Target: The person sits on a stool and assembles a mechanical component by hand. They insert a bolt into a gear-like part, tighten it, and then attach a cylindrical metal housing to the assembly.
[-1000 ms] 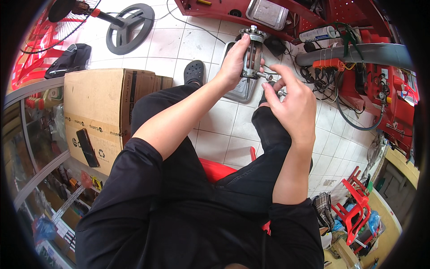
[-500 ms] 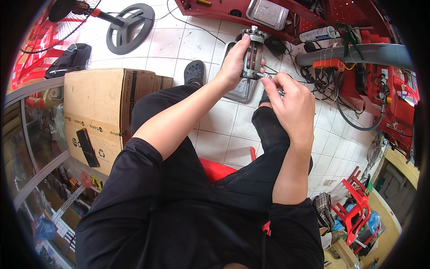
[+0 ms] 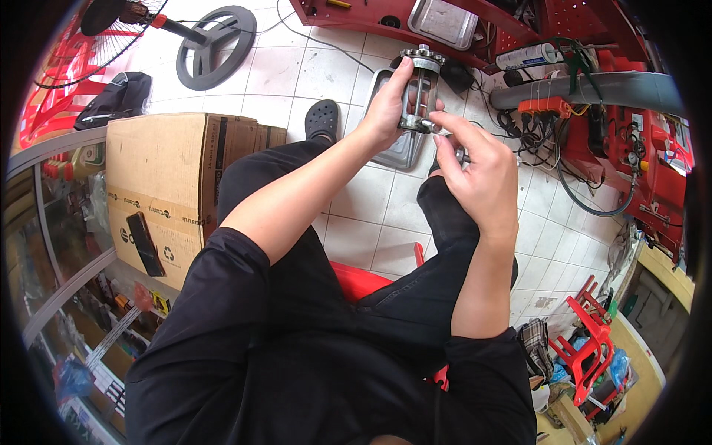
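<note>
My left hand (image 3: 387,107) is wrapped round the left side of a metal cage-like part (image 3: 420,89). Its long bars stand roughly upright between a toothed wheel at the far end and a base at the near end. A short metal stub (image 3: 429,127) sticks out of that base towards the right. My right hand (image 3: 478,163) has its index finger against the stub, while the thumb is a little apart from it. Under the curled fingers of this hand a small shiny metal piece (image 3: 461,155) shows; most of it is hidden.
Beneath the hands a grey metal tray (image 3: 400,154) lies on the tiled floor. To the left stands a cardboard box (image 3: 156,167) with a phone (image 3: 144,243) on it. Cables and red machinery (image 3: 644,196) are at right. A red shelf with another tray (image 3: 443,24) is ahead.
My right thumb has come away from the stub and the index finger has stretched out onto it. My left hand keeps its hold, and the metal part has turned slightly.
</note>
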Motion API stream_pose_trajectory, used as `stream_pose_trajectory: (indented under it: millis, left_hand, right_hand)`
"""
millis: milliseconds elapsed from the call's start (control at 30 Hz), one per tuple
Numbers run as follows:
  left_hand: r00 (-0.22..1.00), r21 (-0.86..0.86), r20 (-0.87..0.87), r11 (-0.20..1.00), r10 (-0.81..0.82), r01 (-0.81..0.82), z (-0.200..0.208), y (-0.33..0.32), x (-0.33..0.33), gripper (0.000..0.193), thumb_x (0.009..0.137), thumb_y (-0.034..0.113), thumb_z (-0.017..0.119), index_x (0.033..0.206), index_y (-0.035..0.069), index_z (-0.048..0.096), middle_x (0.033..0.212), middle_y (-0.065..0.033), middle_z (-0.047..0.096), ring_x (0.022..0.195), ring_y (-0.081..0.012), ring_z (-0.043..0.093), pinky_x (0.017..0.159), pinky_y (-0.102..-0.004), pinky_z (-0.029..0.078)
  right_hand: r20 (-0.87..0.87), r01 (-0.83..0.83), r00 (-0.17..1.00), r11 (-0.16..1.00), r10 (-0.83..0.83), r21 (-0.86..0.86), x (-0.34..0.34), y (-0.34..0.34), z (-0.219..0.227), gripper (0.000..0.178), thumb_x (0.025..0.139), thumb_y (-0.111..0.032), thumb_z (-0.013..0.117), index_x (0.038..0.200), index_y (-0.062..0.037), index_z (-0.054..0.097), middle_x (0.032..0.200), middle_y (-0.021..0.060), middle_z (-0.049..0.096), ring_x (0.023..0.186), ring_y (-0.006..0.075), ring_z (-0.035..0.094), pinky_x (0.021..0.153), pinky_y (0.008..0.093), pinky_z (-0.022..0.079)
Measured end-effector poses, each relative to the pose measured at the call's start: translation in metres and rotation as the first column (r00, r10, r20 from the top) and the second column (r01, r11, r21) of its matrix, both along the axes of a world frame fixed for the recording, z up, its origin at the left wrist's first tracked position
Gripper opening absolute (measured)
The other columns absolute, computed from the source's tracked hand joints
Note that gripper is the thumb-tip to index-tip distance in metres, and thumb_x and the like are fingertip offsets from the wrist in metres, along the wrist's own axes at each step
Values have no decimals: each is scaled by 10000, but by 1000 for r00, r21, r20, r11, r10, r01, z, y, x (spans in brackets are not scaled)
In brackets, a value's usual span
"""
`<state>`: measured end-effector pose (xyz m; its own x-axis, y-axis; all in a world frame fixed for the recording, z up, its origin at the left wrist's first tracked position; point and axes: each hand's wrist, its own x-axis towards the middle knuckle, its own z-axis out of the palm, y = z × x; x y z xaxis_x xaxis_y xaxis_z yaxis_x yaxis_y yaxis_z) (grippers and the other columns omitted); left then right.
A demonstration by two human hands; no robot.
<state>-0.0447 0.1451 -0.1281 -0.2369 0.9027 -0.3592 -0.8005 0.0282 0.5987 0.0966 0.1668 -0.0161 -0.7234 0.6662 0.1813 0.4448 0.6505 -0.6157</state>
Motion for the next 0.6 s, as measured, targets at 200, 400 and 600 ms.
stream_pose_trajectory:
  millis: [200, 400, 600]
  left_hand:
    - [997, 33, 41, 997, -66, 65, 1, -4, -2, 557, 920, 611, 423, 1112, 94, 505, 825, -150, 656, 668, -217, 666, 611, -335, 556]
    - [997, 65, -1, 995, -80, 80, -5, -1, -2, 623, 926, 637, 363, 1246, 112, 466, 970, -87, 564, 838, -188, 595, 700, -328, 518]
    - [996, 65, -13, 994, -91, 92, -2, -3, -1, 668, 911, 655, 374, 1262, 94, 467, 975, -85, 568, 843, -182, 581, 707, -327, 514]
  right_hand:
    - [39, 10, 999, 1000, -9, -15, 1, -1, 7, 192, 766, -152, 709, 951, -116, 670, 720, 66, 651, 568, 223, 620, 508, 331, 454]
    - [-54, -17, 998, 999, 14, -50, 1, -1, -8, 210, 748, -164, 730, 939, -113, 659, 709, 66, 642, 548, 214, 607, 509, 319, 458]
    - [-105, -53, 993, 998, 50, -26, -3, -3, -7, 231, 740, -184, 748, 935, -104, 653, 706, 72, 642, 547, 216, 609, 511, 309, 463]
